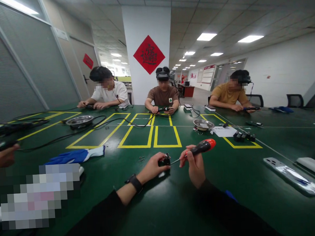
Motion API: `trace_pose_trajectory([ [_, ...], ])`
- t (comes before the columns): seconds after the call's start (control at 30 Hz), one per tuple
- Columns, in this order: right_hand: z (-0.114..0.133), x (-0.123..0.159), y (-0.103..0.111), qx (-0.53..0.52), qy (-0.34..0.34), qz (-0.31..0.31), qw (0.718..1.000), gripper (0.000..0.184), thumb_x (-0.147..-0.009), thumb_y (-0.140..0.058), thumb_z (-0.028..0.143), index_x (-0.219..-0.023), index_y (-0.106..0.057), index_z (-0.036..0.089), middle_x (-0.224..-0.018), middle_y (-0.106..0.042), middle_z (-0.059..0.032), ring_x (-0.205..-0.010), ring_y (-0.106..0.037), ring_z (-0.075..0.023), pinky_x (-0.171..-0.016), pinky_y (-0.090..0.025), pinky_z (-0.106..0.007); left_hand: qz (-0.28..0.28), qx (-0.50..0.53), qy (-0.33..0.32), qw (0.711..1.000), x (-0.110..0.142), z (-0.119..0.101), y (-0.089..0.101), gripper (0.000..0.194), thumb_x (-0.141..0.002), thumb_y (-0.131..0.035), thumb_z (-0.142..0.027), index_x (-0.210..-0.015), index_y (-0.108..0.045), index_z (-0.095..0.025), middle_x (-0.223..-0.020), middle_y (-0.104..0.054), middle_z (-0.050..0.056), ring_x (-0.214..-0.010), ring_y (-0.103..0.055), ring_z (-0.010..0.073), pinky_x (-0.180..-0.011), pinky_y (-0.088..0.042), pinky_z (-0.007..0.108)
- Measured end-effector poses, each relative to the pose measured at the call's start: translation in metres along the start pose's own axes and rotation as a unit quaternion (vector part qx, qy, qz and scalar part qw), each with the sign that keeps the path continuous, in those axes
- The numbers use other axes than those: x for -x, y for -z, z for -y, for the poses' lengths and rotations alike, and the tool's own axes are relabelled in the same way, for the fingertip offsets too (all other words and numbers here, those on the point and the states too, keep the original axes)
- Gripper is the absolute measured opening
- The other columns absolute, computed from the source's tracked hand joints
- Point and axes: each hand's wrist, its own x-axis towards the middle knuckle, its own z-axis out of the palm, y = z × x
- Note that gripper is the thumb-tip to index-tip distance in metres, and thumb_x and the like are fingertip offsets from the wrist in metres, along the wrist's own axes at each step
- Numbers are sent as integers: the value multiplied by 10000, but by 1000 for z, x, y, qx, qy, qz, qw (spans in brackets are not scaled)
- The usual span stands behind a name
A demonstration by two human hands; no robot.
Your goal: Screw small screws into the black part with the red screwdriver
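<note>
- Dark green, glossy tabletop (163,217), marked with rectangles of yellow tape (167,146); everything below lies on it or is held over it.
- Blue-and-white knitted work glove (71,156), lying flat beyond the left forearm.
- Left hand (153,167) (a black band circles its wrist), thumb and fingers clamped on a small black cylindrical part, low over the table in front of the person.
- Right hand (196,167), thumb and fingers closed around a screwdriver's handle.
- Black-and-red-handled screwdriver (200,148) with a thin metal shaft, aimed leftward at the part's side; whether its tip is seated there, I cannot tell.
- Small black cylindrical part (166,161), roughly upright, its narrow top showing above the fingers.
- Tiny metallic pieces (141,159), loosely clustered just beyond the left hand.
</note>
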Motion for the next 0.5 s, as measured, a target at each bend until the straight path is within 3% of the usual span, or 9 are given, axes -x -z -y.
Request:
trace_pose_trajectory([
  [0.5, -3, 13, 3, 151, 102, 112, 977, 147, -902, -408, 247, -1048, -394, 232, -790, -549, 8, -621, -548, -123, -696, -439, -330, 0, -14, -13, 1000, 2, -8, 1, 275, -722, -652, -315, -942, -581, -164, -854, -569, 16, -777, -510, 153, -698, -409, 260],
])
